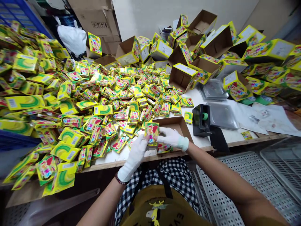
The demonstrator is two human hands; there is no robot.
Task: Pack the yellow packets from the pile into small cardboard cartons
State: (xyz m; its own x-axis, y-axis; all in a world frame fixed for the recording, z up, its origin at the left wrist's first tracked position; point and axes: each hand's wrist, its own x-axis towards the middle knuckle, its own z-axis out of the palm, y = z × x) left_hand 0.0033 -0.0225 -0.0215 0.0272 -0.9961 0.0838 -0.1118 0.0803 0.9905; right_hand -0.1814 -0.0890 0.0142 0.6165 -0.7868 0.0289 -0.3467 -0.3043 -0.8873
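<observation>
Between my two white-gloved hands a small yellow and green packet (152, 132) with a red picture is held up over the table's front edge. My left hand (138, 150) grips its lower left side. On its right side are the fingers of my right hand (171, 137). Just behind and below my right hand lies an open brown carton (183, 125), with a similar packet (164, 148) inside at its front left. A large heap of such packets (117, 91) spreads over the table to the left and behind.
Yellow display boxes (182, 75) are piled at the back right. A black tape dispenser (201, 121) stands right of the carton, beside clear plastic sheets (222, 115). Grey perforated crates (249, 179) are at the lower right. A blue crate (25, 15) is at the upper left.
</observation>
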